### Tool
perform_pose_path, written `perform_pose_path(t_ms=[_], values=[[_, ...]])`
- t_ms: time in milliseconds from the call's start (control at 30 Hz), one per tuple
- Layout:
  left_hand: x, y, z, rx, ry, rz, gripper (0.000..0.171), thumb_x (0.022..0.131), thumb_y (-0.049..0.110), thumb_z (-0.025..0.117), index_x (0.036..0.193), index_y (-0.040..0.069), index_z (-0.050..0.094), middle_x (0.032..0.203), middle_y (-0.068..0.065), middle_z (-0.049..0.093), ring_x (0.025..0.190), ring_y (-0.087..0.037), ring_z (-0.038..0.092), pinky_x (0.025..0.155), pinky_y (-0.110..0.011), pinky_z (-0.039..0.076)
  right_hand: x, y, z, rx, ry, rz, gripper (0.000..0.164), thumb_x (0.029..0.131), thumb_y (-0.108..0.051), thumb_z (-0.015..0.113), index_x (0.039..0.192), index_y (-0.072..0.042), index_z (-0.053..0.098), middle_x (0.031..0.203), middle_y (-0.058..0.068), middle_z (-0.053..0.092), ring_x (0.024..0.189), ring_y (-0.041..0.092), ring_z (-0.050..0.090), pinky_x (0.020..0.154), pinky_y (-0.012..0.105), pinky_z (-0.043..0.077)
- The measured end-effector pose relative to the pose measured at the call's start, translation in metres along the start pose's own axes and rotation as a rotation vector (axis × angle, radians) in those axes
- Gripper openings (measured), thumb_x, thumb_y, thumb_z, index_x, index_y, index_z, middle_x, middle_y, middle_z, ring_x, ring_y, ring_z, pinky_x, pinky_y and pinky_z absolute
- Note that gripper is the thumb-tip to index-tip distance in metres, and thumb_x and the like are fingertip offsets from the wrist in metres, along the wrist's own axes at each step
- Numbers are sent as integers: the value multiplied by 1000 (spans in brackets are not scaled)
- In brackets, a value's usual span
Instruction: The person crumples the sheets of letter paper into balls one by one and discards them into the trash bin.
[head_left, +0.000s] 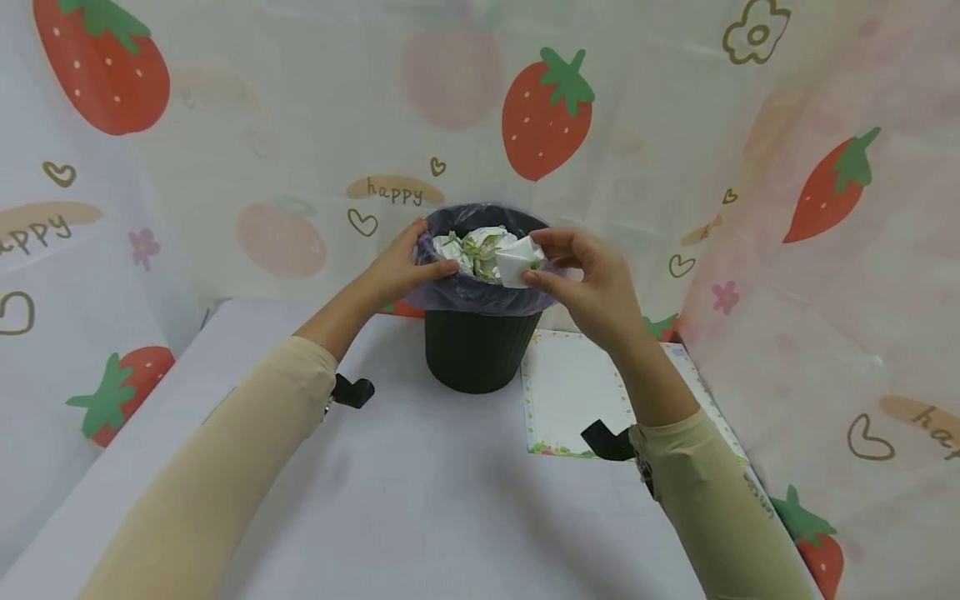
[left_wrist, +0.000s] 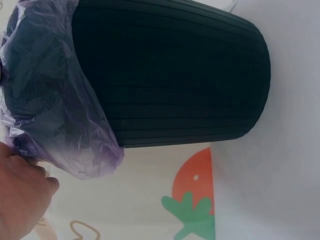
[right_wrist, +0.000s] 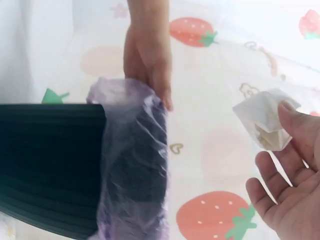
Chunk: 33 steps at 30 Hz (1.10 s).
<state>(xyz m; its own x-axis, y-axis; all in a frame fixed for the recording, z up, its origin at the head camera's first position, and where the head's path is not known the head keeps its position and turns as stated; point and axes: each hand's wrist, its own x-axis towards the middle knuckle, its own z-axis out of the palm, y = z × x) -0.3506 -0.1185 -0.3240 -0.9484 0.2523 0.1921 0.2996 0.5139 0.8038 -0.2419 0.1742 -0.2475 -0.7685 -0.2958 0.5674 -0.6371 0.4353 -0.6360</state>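
Observation:
A dark green trash bin [head_left: 480,354] lined with a translucent purple plastic bag [head_left: 480,302] stands upright. My left hand [head_left: 405,265] grips its bag-covered rim on the left, thumb over the inner edge and fingers outside. Between thumb and fingers, my right hand [head_left: 596,279] pinches a crumpled white piece of paper [head_left: 514,263] at the right side of the bin's mouth. The right wrist view shows this paper [right_wrist: 267,117] held above rim level, apart from the bag. Inside the bin lie crumpled white and green wads [head_left: 476,246].
A white sheet with a patterned border [head_left: 577,392] lies on the white table [head_left: 427,500], right of the bin. Behind and at both sides hangs a pale curtain [head_left: 300,133] printed with strawberries, hearts and "happy".

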Motion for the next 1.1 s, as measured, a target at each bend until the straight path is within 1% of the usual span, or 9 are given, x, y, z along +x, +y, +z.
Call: perform_pose_path(t_ms=[133, 267, 333, 400, 567, 633, 800, 867, 1100], values=[[-1, 0, 0, -3, -1, 4, 110, 89, 58, 73, 165, 12, 9, 173, -7, 10, 159, -27, 9, 128, -50, 13, 17, -1, -6, -25, -34, -17, 43, 87, -14, 83, 128, -12, 70, 118, 4, 72, 107, 23, 66, 91, 28, 53], [-2, 0, 0, -1, 4, 8, 109, 89, 59, 72, 165, 12, 9, 173, -7, 11, 159, -27, 9, 128, -51, 13, 36, 0, -11, -26, -82, -62, 43, 89, -10, 81, 131, -10, 68, 120, 5, 70, 110, 17, 64, 100, 36, 52], [-2, -1, 0, 3, 6, 4, 110, 89, 60, 72, 165, 12, 9, 173, -6, 10, 159, -27, 9, 128, -51, 13, 45, 1, -13, -22, -104, -74, 43, 91, -8, 79, 132, -9, 68, 120, 6, 69, 111, 14, 63, 102, 39, 51], [-1, -2, 0, 8, 4, -1, 111, 89, 61, 71, 166, 13, 8, 173, -6, 9, 159, -27, 8, 128, -52, 12, 55, 2, -15, -23, -121, -68, 43, 92, -7, 77, 133, -10, 68, 121, 6, 69, 112, 13, 62, 102, 40, 51], [1, -1, 1, 12, -1, -12, 111, 88, 63, 71, 166, 14, 8, 173, -6, 9, 159, -27, 8, 128, -51, 12, 77, 6, -21, -62, -155, -42, 42, 94, -11, 76, 134, -13, 68, 126, 4, 68, 114, 14, 60, 102, 34, 49], [0, 0, 0, 13, 3, -10, 111, 88, 62, 71, 166, 13, 9, 173, -6, 9, 159, -27, 9, 128, -50, 13, 86, 8, -23, -89, -162, -58, 42, 94, -13, 76, 134, -13, 68, 127, 3, 68, 113, 14, 60, 102, 34, 49], [0, 0, -3, 22, 1, 3, 112, 88, 62, 71, 166, 12, 8, 173, -7, 10, 159, -26, 9, 128, -48, 13, 109, 17, -27, -214, -165, -176, 43, 93, -13, 77, 135, -12, 67, 126, 2, 69, 114, 15, 61, 102, 37, 48], [0, 1, -3, 26, -3, 6, 112, 89, 62, 71, 166, 11, 8, 173, -7, 9, 159, -26, 9, 128, -47, 13, 117, 22, -29, -264, -174, -201, 43, 93, -12, 77, 134, -11, 67, 125, 3, 69, 115, 15, 61, 101, 37, 47], [-1, 0, -4, 49, -16, -4, 111, 89, 63, 70, 165, 11, 9, 173, -8, 9, 159, -26, 9, 128, -46, 14, 141, 35, -31, -349, -205, -145, 42, 94, -10, 76, 135, -11, 67, 128, 6, 66, 115, 20, 61, 102, 41, 47]])
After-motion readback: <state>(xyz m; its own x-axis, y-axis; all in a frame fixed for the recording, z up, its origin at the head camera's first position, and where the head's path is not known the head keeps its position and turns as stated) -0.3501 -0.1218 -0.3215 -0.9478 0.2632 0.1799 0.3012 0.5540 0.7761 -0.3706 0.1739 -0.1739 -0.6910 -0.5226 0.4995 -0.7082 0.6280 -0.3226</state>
